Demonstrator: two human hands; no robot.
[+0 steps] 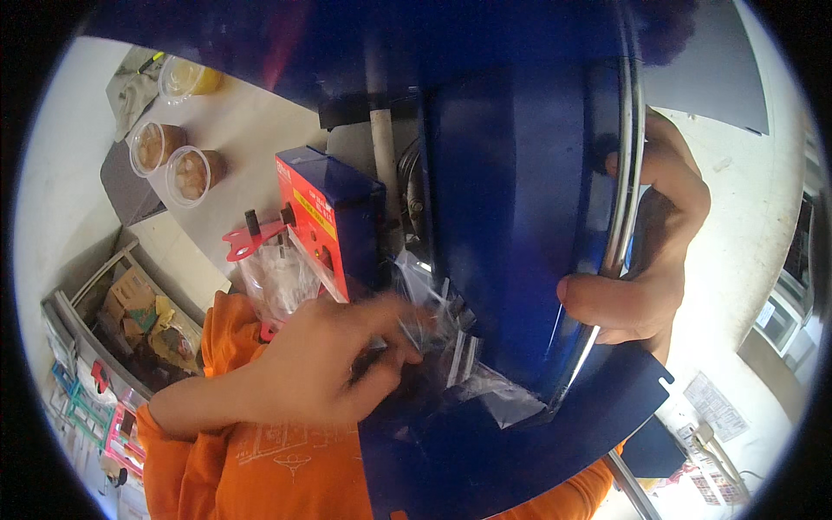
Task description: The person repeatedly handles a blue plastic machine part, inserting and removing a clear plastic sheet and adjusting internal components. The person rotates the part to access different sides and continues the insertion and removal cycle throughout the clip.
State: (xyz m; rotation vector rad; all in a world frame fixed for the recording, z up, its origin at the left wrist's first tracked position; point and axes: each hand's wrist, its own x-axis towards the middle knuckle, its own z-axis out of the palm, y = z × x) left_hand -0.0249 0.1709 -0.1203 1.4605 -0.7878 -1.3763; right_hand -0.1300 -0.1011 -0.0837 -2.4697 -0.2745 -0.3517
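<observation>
At centre of the frame, just right of the left hand (312, 364): crumpled clear plastic film (468, 357), lying along the lower left edge of a dark blue panel (511, 217). Long axis on a diagonal, from nearer the upper left down toward the lower right, with a broader flap close to the panel's bottom corner. Directly ahead of the left fingertips, then, and much nearer to these than to the right hand (674, 251), set across the panel at right of centre. (Shiny and see-through, so too hard to count the layers.)

Left index finger and thumb bent toward each other, tips pointing right, with a small dark gap visible between; index end overlapping the film's near edge in this view. Blurred there: cannot tell a light touch from a firm pinch. Back of the hand uppermost, forearm slanting in from lower left.

Right hand wrapped about the bright metal rail (626, 199) on the panel's right side: thumb laid on the blue face, other fingers curled round from behind. Closed on that edge, well apart from the film.

Left of the panel, a red-fronted box (329, 217); between box and left hand, a clear bag (282, 279). At upper left, three clear cups (192, 176), one with yellow contents, two with brownish. At bottom, an orange garment (269, 459) beside a lower blue plate (520, 451).
</observation>
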